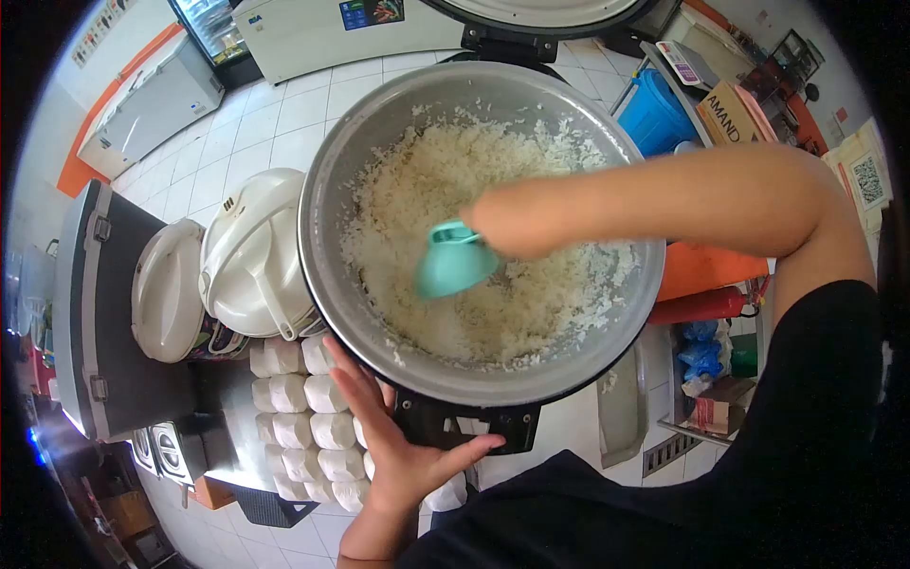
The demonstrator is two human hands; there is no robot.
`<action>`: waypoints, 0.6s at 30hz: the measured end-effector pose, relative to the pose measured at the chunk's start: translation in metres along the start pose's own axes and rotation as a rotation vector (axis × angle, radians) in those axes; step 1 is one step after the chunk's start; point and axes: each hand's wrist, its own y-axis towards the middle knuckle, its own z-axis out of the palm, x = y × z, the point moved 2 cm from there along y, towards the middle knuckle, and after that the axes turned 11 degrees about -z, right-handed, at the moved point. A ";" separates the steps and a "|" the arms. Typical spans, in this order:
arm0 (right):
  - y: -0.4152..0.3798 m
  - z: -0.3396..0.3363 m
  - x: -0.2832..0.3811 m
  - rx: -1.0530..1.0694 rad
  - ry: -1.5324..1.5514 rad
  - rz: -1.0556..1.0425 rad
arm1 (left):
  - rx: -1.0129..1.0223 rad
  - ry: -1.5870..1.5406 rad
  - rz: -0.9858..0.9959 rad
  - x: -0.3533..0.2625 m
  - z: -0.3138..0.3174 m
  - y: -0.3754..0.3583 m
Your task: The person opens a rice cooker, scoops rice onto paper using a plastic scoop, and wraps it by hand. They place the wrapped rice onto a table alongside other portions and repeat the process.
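Note:
A big metal rice cooker pot [327,284] holds loose white cooked rice [540,332], with grains stuck along its inner wall. Over the middle of the rice, my right hand [517,223] is closed on the handle of a teal plastic cup [455,268]. The cup is tilted, its lower edge overlapping the rice, and slightly blurred. At the near left of the pot, my left hand [403,455] lies against the outside, fingers stretched up along the rim. Its thumb is spread toward the black handle [517,431].
The raised lid [540,11] stands behind the pot. To the left are wrapped white packets [334,430] in rows, white lidded containers [256,251] and a grey cooler box [118,313]. A blue bin [654,114] and a red fire extinguisher [701,305] are on the right.

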 end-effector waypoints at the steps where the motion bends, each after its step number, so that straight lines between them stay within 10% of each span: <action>1: -0.003 0.014 0.007 -0.001 0.008 0.000 | 0.007 0.003 -0.004 0.000 0.001 0.000; 7: -0.013 -0.015 0.013 -0.115 0.231 0.248 | 0.045 -0.001 -0.042 0.000 -0.001 0.002; 14: 0.023 0.046 -0.007 0.412 -0.261 0.051 | 0.050 0.039 -0.034 0.000 -0.003 0.002; 18: 0.008 0.067 0.011 0.087 0.175 0.147 | 0.047 0.026 -0.013 0.001 -0.002 0.001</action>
